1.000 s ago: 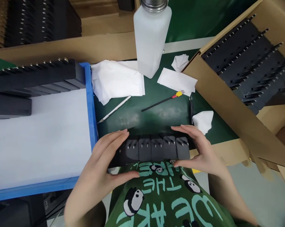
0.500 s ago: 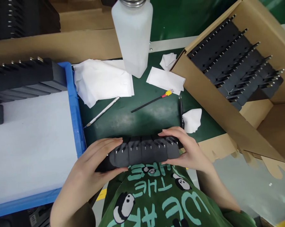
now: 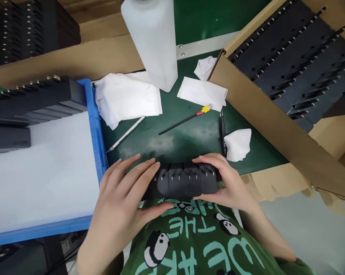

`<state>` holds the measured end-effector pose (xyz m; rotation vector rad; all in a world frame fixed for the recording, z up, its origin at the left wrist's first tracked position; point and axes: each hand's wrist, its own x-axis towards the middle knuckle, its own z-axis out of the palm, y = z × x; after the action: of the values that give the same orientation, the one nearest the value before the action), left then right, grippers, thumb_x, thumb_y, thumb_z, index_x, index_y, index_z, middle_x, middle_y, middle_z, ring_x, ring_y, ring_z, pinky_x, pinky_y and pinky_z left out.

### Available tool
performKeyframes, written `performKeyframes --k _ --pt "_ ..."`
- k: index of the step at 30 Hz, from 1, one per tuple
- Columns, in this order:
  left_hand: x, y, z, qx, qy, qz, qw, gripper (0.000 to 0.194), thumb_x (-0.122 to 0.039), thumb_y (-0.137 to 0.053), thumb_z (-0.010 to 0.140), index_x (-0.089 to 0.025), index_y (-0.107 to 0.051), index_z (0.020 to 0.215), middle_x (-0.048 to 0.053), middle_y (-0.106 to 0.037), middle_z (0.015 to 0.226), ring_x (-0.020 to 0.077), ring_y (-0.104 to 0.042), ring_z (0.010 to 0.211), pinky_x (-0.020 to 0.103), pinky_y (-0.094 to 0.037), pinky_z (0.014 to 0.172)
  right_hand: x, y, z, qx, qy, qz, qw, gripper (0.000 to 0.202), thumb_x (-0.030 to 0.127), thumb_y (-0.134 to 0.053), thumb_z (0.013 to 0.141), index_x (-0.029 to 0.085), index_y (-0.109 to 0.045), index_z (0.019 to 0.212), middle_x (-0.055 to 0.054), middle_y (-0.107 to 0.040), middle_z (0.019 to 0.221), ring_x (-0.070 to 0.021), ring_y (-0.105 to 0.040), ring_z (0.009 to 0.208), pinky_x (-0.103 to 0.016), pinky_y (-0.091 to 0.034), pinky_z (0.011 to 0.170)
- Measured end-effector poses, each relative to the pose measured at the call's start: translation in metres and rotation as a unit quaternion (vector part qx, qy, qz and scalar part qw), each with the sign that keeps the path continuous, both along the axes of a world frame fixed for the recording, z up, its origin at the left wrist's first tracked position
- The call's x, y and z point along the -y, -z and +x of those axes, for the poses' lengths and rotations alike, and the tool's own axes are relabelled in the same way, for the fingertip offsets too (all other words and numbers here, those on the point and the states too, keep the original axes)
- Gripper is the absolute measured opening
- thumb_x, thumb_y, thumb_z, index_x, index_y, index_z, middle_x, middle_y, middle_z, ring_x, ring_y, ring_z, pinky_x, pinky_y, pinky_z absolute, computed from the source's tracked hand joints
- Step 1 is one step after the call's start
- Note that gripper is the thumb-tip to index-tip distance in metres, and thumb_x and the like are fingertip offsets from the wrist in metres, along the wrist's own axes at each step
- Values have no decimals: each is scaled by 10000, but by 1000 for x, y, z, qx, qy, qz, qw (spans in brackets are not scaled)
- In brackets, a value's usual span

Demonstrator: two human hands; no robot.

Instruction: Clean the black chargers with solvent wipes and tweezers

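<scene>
At six o'clock from the middle of the view, a row of black plug adapters (image 3: pixel 184 179) sits just in front of the person's green shirt (image 3: pixel 195 244), prongs up. The right hand (image 3: pixel 225 179), at four o'clock, is clamped on the row's near end on that side, fingers along the far edge and thumb along the near one. The left hand (image 3: pixel 126 191), toward eight o'clock, covers the other end; whether its fingers and thumb press on it I cannot tell, since they hide that end (so the adapters cannot be fully counted). The white bottle (image 3: pixel 157 46), just short of twelve, loses its top to the frame. At nine, the blue tray (image 3: pixel 92 114) is cut off by the left edge; at two, the cardboard box (image 3: pixel 264 105) runs out of view, its black contents partly lost with it
</scene>
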<state>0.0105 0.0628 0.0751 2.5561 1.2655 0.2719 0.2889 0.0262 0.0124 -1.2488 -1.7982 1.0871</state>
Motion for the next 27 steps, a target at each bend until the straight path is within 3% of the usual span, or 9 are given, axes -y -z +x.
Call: performKeyframes --k 11,18,25,27 --pt "-7 6 28 -16 62 22 998 579 -442 -725 893 -157 -556 1369 137 -712 1281 400 -594 1239 567 -352 1133 -3 4 8 -47 -17 -14 999 878 389 -886 765 307 -381 1479 -106 -623 1363 -266 -614 1251 -408 -562 1030" --pt "-10 6 37 -12 85 15 996 409 -372 -655 955 -102 -623 1261 124 -755 1129 377 -633 1141 561 -376 1098 -4 9 9 -76 -22 -3 997 931 397 -894 753 286 -348 1499 -111 -672 1321 -255 -638 1241 -393 -568 1025" --pt "-10 1 43 -15 98 33 994 487 -398 -687 932 -63 -624 1281 153 -742 1154 396 -628 1129 576 -358 1098 -2 8 10 -105 -14 -3 994 1002 417 -928 690 296 -356 1504 -115 -612 1395 -266 -609 1290 -406 -550 1072" --pt "-9 0 47 -17 99 35 994 490 -394 -696 926 -64 -625 1281 157 -736 1172 398 -626 1142 577 -348 1107 2 5 11 -97 -5 -11 995 968 411 -910 723 286 -357 1508 -130 -576 1428 -279 -580 1328 -422 -545 1083"
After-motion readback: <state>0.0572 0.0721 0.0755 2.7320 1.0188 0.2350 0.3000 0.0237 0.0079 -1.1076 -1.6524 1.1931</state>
